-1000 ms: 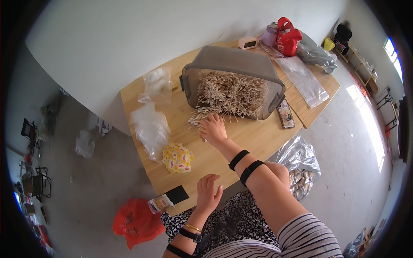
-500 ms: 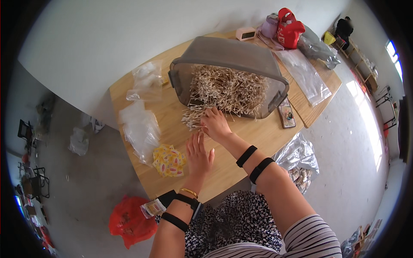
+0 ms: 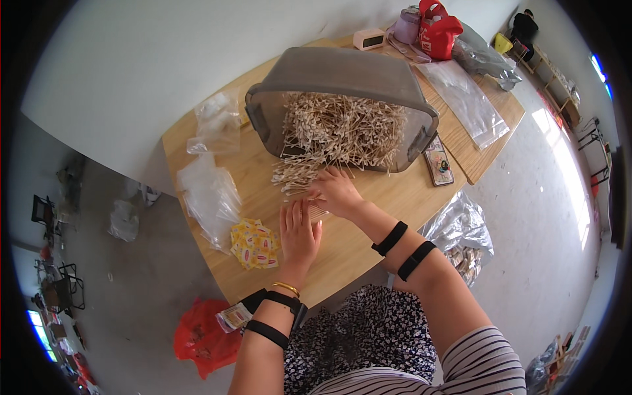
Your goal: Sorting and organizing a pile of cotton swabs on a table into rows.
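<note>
Cotton-tipped sticks (image 3: 295,172) spread just beyond the right grip (image 3: 339,193), curled low, its hold hidden; left grip (image 3: 299,233) beside it, straight-fingered, open! Light, stiff, probably snappable: they'd want a gentle mid-shaft gather.

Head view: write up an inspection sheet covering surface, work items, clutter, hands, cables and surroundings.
Surface: light wooden table.
Work items: cotton swabs heaped in a grey tub lying on its side, some spilled out its front.
Clutter: clear bags and yellow packets at left; phone beside the tub; red handbag at the far right.
Hands: left hand palm down, fingers extended; right hand at the spilled swabs, grip unclear.
Cables: nothing seen.
Surroundings: grey floor, red plastic bag at lower left, person in dark clothing in the background.
</note>
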The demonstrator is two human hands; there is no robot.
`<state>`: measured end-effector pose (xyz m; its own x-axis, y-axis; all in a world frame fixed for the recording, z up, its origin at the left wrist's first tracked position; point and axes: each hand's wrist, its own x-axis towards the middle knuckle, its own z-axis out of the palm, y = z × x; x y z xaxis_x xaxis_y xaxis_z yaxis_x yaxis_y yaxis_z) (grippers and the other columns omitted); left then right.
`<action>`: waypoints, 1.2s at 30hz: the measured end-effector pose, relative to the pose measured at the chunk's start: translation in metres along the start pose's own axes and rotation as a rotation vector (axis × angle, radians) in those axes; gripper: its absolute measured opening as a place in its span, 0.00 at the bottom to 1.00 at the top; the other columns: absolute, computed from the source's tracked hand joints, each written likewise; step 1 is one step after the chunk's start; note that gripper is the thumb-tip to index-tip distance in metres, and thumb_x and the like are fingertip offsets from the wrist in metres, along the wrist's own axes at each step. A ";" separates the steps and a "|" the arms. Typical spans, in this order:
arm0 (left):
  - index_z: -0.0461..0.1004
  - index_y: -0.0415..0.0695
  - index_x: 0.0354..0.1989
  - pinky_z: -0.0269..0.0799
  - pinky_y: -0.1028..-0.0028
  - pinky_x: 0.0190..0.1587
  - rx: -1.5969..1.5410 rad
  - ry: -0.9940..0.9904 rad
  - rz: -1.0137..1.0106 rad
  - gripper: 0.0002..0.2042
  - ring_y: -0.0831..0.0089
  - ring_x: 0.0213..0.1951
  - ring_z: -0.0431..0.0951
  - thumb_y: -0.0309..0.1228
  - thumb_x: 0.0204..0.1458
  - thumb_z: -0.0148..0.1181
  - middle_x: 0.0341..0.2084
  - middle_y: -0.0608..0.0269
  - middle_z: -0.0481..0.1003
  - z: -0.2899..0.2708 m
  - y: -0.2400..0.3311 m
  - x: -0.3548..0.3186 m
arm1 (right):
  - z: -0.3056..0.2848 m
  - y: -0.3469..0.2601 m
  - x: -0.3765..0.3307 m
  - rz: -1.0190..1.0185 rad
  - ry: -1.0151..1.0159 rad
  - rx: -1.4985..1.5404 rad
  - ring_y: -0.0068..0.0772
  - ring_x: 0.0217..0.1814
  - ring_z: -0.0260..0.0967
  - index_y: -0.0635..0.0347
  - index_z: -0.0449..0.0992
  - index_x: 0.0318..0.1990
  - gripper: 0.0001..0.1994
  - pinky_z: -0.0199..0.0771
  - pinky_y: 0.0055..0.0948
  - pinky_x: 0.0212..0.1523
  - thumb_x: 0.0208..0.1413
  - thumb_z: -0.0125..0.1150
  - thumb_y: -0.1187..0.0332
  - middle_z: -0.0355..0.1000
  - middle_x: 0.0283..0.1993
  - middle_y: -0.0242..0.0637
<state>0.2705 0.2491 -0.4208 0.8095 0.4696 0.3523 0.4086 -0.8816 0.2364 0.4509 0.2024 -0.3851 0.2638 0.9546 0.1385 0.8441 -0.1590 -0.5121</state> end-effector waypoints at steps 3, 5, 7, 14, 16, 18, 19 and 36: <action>0.60 0.33 0.68 0.53 0.48 0.73 0.006 -0.004 -0.009 0.34 0.50 0.67 0.62 0.36 0.55 0.62 0.63 0.46 0.64 0.000 0.001 -0.003 | -0.001 0.003 -0.004 0.019 0.063 -0.008 0.44 0.60 0.64 0.48 0.83 0.36 0.06 0.65 0.43 0.62 0.49 0.68 0.65 0.72 0.49 0.34; 0.59 0.33 0.69 0.52 0.48 0.73 0.004 -0.011 -0.002 0.34 0.50 0.67 0.62 0.37 0.56 0.61 0.63 0.45 0.64 -0.001 0.002 -0.004 | -0.002 0.005 -0.006 0.038 0.048 0.013 0.44 0.59 0.65 0.49 0.82 0.35 0.05 0.66 0.43 0.61 0.49 0.68 0.67 0.73 0.46 0.34; 0.58 0.33 0.69 0.51 0.48 0.73 0.025 -0.025 0.001 0.34 0.49 0.69 0.60 0.39 0.58 0.59 0.65 0.44 0.62 -0.002 0.001 -0.004 | -0.001 0.008 -0.006 0.036 0.023 0.048 0.43 0.58 0.66 0.50 0.81 0.34 0.05 0.67 0.43 0.60 0.49 0.68 0.68 0.73 0.45 0.33; 0.54 0.32 0.72 0.45 0.47 0.75 0.051 -0.125 0.025 0.36 0.48 0.74 0.51 0.46 0.63 0.52 0.70 0.42 0.57 -0.004 -0.004 -0.001 | 0.010 0.015 -0.015 -0.024 0.124 0.191 0.45 0.54 0.68 0.53 0.79 0.34 0.05 0.68 0.42 0.56 0.47 0.66 0.72 0.74 0.43 0.35; 0.54 0.32 0.72 0.45 0.48 0.75 0.057 -0.125 0.030 0.36 0.48 0.73 0.53 0.46 0.63 0.52 0.69 0.43 0.58 -0.004 -0.002 -0.001 | 0.015 0.016 -0.017 -0.024 0.170 0.201 0.44 0.54 0.68 0.53 0.79 0.34 0.06 0.68 0.42 0.56 0.47 0.66 0.73 0.74 0.43 0.35; 0.54 0.32 0.72 0.45 0.48 0.75 0.066 -0.126 0.033 0.36 0.48 0.73 0.54 0.46 0.63 0.52 0.68 0.43 0.59 -0.006 0.000 -0.004 | 0.020 0.014 -0.023 -0.026 0.214 0.216 0.44 0.53 0.69 0.53 0.79 0.34 0.06 0.68 0.42 0.56 0.47 0.65 0.73 0.74 0.43 0.35; 0.54 0.32 0.72 0.45 0.48 0.75 0.054 -0.144 0.016 0.36 0.48 0.72 0.56 0.47 0.64 0.51 0.67 0.43 0.60 -0.008 0.001 -0.009 | 0.023 0.011 -0.029 0.011 0.167 0.220 0.44 0.52 0.69 0.54 0.79 0.35 0.06 0.68 0.43 0.55 0.48 0.66 0.72 0.74 0.42 0.36; 0.47 0.30 0.74 0.37 0.43 0.75 0.102 -0.212 0.008 0.41 0.41 0.76 0.42 0.51 0.64 0.50 0.75 0.40 0.47 -0.034 0.017 -0.045 | 0.031 0.001 -0.035 0.009 0.191 0.242 0.48 0.49 0.71 0.53 0.83 0.35 0.04 0.73 0.43 0.50 0.53 0.64 0.72 0.75 0.41 0.39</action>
<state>0.2269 0.2142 -0.4020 0.8788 0.4520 0.1530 0.4339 -0.8903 0.1378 0.4279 0.1766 -0.4170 0.3733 0.8850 0.2784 0.7116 -0.0806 -0.6979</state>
